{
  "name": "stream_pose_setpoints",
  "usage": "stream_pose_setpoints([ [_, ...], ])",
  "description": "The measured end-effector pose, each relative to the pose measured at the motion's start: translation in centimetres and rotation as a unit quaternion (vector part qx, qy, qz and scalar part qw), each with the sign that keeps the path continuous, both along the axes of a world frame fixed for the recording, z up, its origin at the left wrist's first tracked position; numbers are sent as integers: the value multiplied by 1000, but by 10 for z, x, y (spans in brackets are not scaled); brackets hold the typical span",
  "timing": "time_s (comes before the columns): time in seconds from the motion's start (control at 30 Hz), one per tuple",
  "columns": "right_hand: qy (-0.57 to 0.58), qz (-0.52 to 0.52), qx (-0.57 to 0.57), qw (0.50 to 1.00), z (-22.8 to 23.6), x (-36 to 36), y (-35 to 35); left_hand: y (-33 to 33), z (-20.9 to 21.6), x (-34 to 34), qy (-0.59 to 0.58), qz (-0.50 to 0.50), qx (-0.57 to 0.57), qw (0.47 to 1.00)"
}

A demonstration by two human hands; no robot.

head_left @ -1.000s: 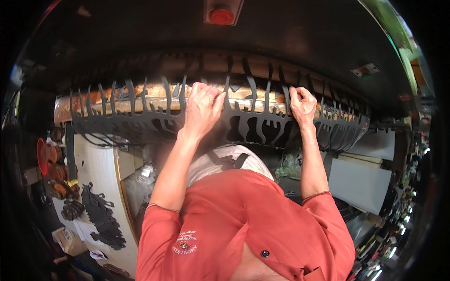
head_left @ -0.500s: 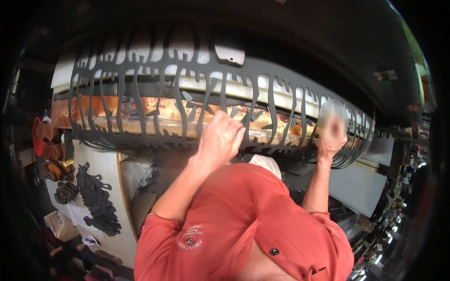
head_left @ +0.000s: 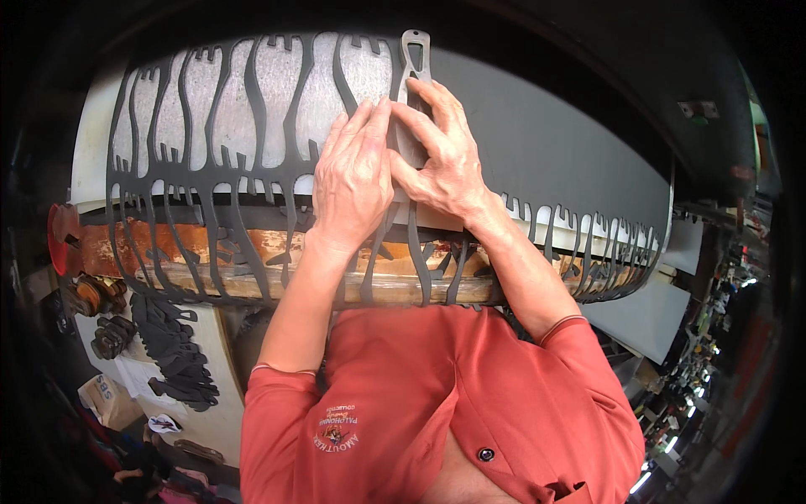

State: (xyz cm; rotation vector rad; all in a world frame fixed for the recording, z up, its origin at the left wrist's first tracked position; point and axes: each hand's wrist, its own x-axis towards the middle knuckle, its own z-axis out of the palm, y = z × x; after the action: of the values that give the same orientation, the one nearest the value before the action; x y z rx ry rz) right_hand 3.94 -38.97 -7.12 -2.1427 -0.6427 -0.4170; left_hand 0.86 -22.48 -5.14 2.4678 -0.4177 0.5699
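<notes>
**Both hands pressed on a metal cutting die over a dark sheet**

A wide dark sheet (head_left: 554, 160) lies across the worktop (head_left: 92, 143), and its left part is already cut into a row of long, waisted openings (head_left: 252, 109) through which a pale grey surface shows. The cut strips of the sheet hang over the near edge, in front of a worn wooden beam (head_left: 277, 281) that runs along the front of the worktop. To the lower left, a heap of dark cut pieces (head_left: 172, 353) lies on a pale surface, with rusty metal parts (head_left: 101, 315) just beside it. A cardboard box (head_left: 105, 395) sits lower still.

The grey metal die (head_left: 415, 67), long and narrow with a slotted top end, stands on the sheet at the edge of the cut row. The left hand (head_left: 353, 181) lies flat and open against its left side, fingers extended. The right hand (head_left: 441, 155) rests over the die's lower body, fingers spread and curved on it, touching the left hand's fingertips.
</notes>
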Motion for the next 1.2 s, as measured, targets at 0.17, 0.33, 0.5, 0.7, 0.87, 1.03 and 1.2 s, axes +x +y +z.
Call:
stream_pose_setpoints([
  [0.17,192,24,251,949,22,9,-26,0,-9,-7,7,-11,35,999],
  [0.33,347,71,431,830,50,24,-60,-2,-8,-3,-3,0,49,999],
  [0.5,379,54,433,816,65,44,-74,-2,-14,-3,-6,-1,38,999],
  [0.7,443,129,561,687,125,67,-141,-3,-3,-3,-3,-5,44,999],
  [0.87,382,28,583,716,94,14,-114,-42,27,-13,65,-57,-77,993],
  [1.03,413,-27,619,667,84,-23,-70,-107,23,-7,71,-170,-258,949],
  [1.2,394,-9,711,582,87,-26,-61,-113,11,5,-16,-164,-253,953],
])
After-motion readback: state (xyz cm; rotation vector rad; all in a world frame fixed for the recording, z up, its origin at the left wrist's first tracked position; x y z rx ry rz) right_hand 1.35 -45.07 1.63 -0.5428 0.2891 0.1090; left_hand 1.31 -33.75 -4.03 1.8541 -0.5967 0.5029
